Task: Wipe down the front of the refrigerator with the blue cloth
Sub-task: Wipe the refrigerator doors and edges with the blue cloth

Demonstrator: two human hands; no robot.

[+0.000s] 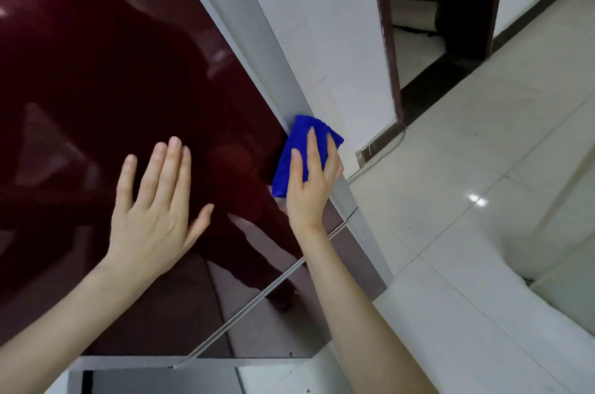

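The refrigerator (106, 78) fills the left of the view, with a glossy dark red front and a grey side edge. My right hand (310, 182) presses a folded blue cloth (291, 153) against the right edge of the upper door, fingers spread over it. My left hand (154, 206) lies flat and open on the door's red surface, left of the cloth. A thin seam runs diagonally below my hands, between the upper and lower door.
A white wall (322, 39) stands right of the refrigerator. Beyond it is a dark doorway (438, 7) with a brown frame. Pale glossy floor tiles (483, 168) spread to the right, with a thin cable along the wall base.
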